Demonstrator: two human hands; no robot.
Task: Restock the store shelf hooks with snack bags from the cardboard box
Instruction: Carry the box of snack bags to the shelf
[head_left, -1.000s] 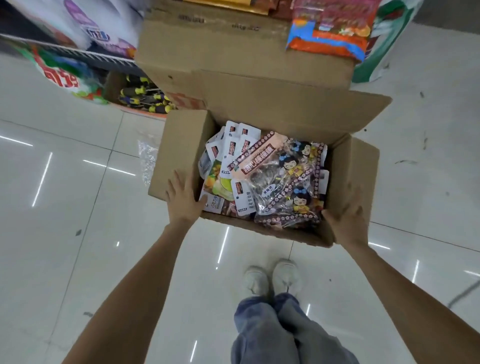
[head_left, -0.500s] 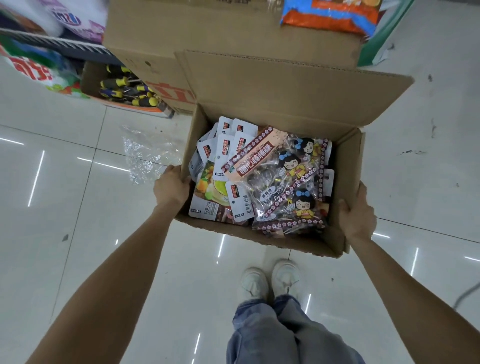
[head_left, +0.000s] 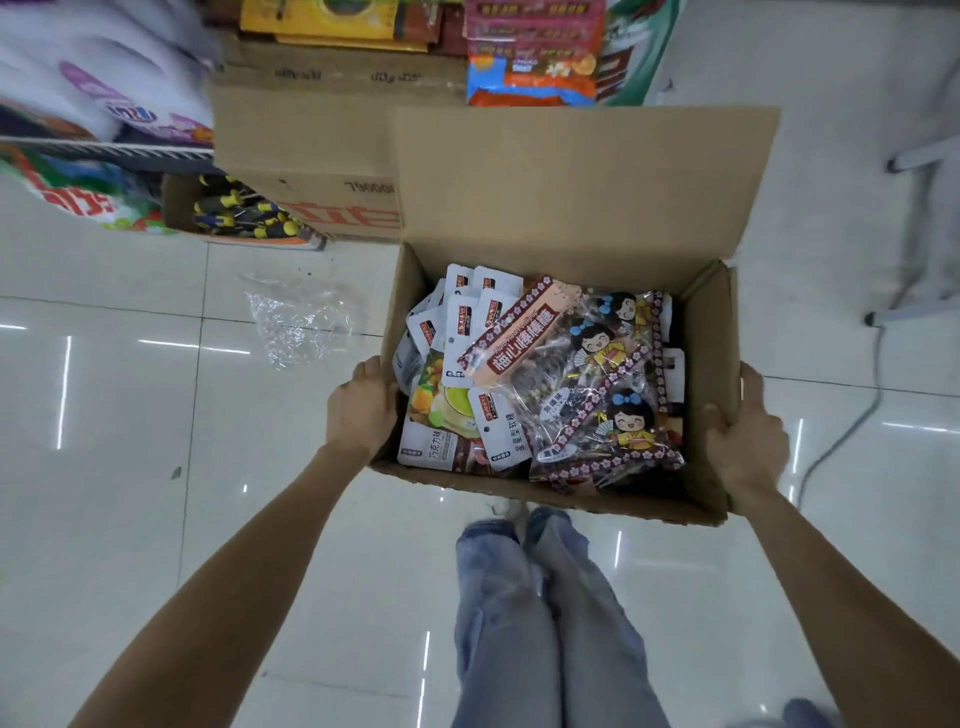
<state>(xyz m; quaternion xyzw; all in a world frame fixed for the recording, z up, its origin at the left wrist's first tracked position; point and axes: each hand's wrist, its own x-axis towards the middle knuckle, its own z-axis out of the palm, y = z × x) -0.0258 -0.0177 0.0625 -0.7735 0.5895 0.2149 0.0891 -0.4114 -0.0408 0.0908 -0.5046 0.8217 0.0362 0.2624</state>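
Note:
An open cardboard box (head_left: 571, 182) hangs above the white tiled floor, carried between both hands. It holds several snack bags (head_left: 545, 374): white packets with hang tabs on the left and clear lollipop bags with cartoon girls on the right. My left hand (head_left: 363, 405) grips the box's left wall, fingers curled over its rim. On the opposite side, my right hand (head_left: 745, 441) grips the right wall, thumb over the top edge. No shelf hooks are in view.
A second cardboard box (head_left: 301, 150) stands on the floor behind, with a tray of screwdrivers (head_left: 239, 215) to its left. Clear plastic wrap (head_left: 301, 322) lies on the tiles. Packaged goods (head_left: 530, 57) fill the shelving at the top. A cable (head_left: 852, 415) runs along the floor at right.
The box has risen off the floor and shifted right with both hands on its sides. My feet are now mostly hidden behind my legs.

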